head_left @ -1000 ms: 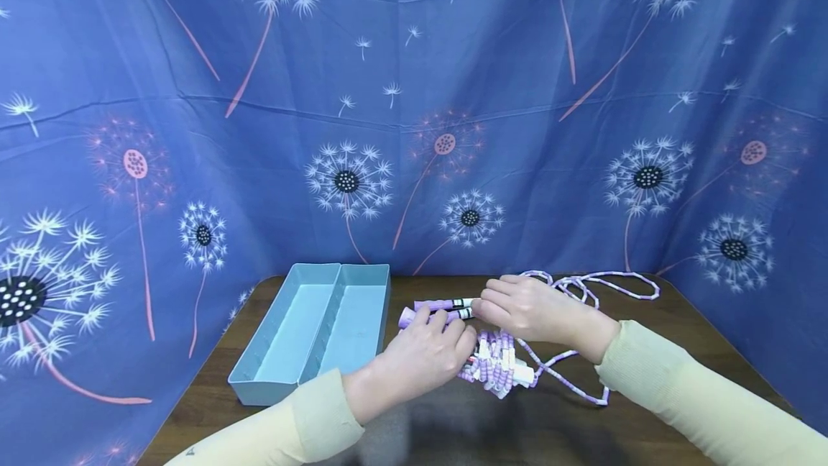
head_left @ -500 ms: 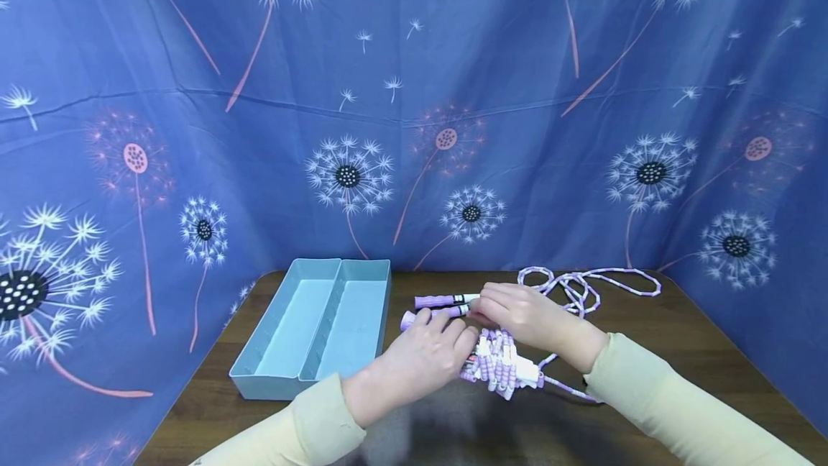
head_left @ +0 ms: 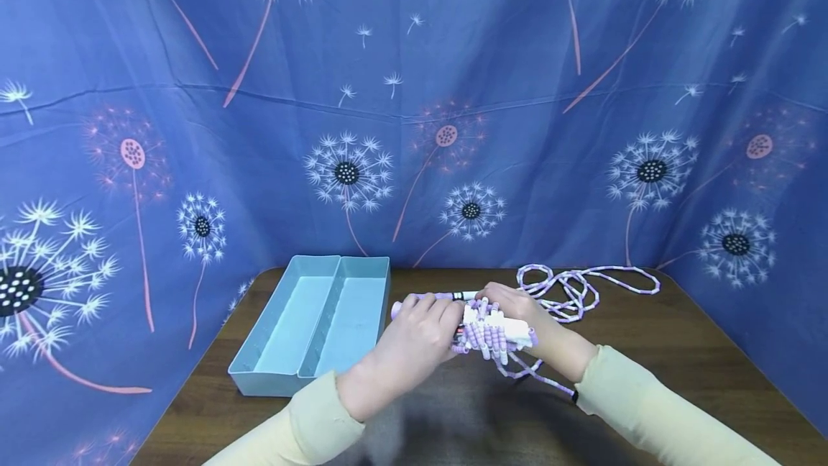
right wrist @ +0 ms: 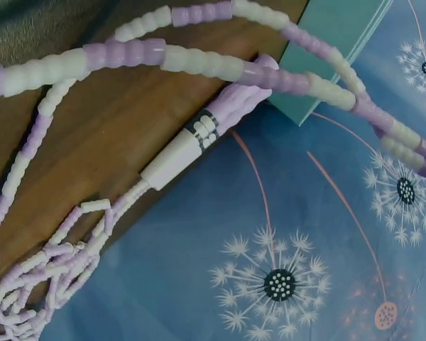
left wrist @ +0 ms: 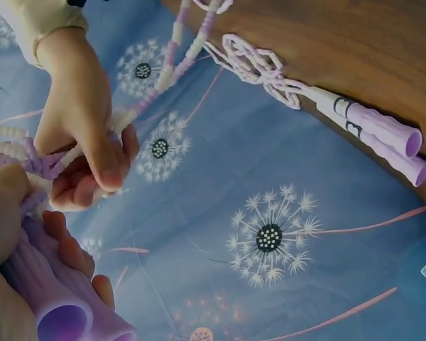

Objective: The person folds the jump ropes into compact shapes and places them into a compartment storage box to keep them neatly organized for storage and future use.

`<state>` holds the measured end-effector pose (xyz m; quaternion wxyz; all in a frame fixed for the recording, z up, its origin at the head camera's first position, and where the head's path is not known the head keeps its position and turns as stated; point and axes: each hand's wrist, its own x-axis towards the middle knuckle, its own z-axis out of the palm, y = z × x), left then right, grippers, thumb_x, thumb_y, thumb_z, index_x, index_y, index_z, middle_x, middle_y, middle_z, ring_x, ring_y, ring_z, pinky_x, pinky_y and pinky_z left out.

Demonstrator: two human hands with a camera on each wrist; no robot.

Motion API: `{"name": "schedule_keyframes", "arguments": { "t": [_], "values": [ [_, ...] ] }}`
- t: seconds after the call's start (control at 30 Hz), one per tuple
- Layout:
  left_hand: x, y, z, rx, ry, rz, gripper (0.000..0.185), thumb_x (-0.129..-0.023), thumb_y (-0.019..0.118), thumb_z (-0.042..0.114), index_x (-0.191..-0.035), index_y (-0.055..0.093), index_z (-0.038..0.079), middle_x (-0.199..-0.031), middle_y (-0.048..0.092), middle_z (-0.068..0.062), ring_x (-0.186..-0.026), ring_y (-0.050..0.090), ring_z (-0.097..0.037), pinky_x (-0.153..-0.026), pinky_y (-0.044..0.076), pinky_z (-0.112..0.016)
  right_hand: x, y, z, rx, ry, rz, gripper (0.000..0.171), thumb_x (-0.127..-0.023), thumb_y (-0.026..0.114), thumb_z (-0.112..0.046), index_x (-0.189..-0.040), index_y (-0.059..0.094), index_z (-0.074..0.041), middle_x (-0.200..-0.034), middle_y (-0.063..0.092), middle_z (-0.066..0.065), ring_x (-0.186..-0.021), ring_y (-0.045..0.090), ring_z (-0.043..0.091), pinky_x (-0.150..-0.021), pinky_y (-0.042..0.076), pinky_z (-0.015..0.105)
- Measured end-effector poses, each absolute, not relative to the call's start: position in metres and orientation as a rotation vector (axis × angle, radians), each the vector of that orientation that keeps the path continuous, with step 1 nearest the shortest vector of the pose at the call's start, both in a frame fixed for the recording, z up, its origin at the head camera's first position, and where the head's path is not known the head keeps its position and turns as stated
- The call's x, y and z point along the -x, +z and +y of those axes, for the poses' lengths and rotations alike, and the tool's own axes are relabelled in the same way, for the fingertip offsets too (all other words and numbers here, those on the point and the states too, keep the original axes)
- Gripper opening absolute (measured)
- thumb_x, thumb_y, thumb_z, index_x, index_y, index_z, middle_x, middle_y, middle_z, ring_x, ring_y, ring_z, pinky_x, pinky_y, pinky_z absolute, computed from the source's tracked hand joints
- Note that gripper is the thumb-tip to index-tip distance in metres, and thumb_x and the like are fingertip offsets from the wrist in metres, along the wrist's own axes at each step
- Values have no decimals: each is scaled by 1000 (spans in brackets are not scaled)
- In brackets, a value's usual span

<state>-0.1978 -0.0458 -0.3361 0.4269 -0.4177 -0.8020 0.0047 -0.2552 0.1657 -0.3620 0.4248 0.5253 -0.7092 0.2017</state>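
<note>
My left hand (head_left: 417,336) grips a pair of purple jump rope handles (left wrist: 57,291), their hollow ends showing in the left wrist view. Purple and white beads of this jump rope (head_left: 488,336) are wound around the handles in a bundle, with white handle ends sticking out to the right. Just behind the bundle is my right hand (head_left: 514,300), partly hidden by it in the head view. The left wrist view shows that hand's thumb and fingers (left wrist: 103,160) pinching the beaded strand (left wrist: 163,78), which trails away past the wrist.
A second purple-and-white jump rope (head_left: 576,282) lies loosely coiled at the table's back right, its purple handles (left wrist: 383,135) pointing left. A light blue two-compartment tray (head_left: 265,385) stands on the left of the wooden table (head_left: 213,423). Patterned blue cloth (head_left: 401,56) hangs behind.
My left hand has raised the wound bundle and turned it a little. My right hand has passed behind it, drawing in the loose strand that lay at the right.
</note>
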Motion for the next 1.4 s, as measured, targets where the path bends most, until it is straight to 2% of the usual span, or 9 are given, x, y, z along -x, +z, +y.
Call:
{"name": "schedule_keyframes", "arguments": {
  "t": [0.13,0.37,0.47,0.67,0.83,0.97,1.07,1.27,1.4],
  "values": [
    [202,-332,-48,980,-31,-1995,54,-62,86,32,-97,55,6,-81,59,-3,-70,56,-17,-58,38,-30,252,-370,169,-1211,438,-1837,20,-96,41,-17,-88,53,-2,-79,56,4,-66,57,15,-64,49,27],
    [214,-329,-54,879,29,-1964,56,-57,86,33,-97,57,6,-76,56,-1,-65,53,-18,-56,35,-30,246,-384,170,-1079,256,-1867,51,-101,27,-37,-77,57,-4,-63,57,1,-54,56,14,-50,46,29],
    [218,-331,-56,860,53,-1972,55,-59,86,35,-96,57,7,-75,56,-1,-65,52,-18,-56,34,-30,244,-389,166,-1053,273,-1892,49,-100,29,-38,-69,54,-9,-54,49,-4,-45,46,9,-43,40,27],
    [224,-330,-60,801,61,-2014,55,-56,88,34,-92,56,7,-75,56,-2,-64,53,-19,-53,35,-31,238,-397,160,-1060,338,-1975,34,-97,40,-34,-76,52,-10,-65,49,-4,-54,46,9,-46,41,24],
    [232,-327,-66,752,62,-2080,54,-56,88,34,-87,53,8,-73,54,-1,-63,53,-19,-51,33,-31,231,-405,159,-1133,260,-2003,9,-84,54,-16,-80,51,-8,-71,49,-3,-58,45,7,-48,41,21],
    [236,-331,-70,742,98,-2130,51,-61,86,37,-88,53,9,-73,54,0,-63,53,-19,-51,31,-30,225,-410,158,-1188,177,-2011,23,-68,67,-9,-82,49,-8,-73,49,-3,-60,46,8,-50,41,21],
    [239,-335,-71,713,122,-2155,51,-61,85,38,-87,53,9,-73,54,-1,-63,53,-20,-51,31,-31,223,-408,155,-1209,128,-2019,30,-64,71,-8,-84,49,-8,-74,50,-2,-62,49,11,-53,42,24],
    [249,-339,-74,641,180,-2105,36,-67,81,27,-82,54,8,-69,53,-2,-59,53,-22,-49,33,-33,219,-398,150,-1201,58,-1994,25,-64,69,-9,-77,48,-10,-66,46,-3,-54,44,12,-49,38,26],
    [253,-341,-75,609,209,-2114,17,-76,70,16,-81,55,9,-68,53,-3,-58,52,-23,-48,32,-33,216,-391,146,-1193,-70,-1952,11,-86,47,-6,-75,47,-10,-64,45,-2,-53,43,13,-51,37,28]
  ]
}}
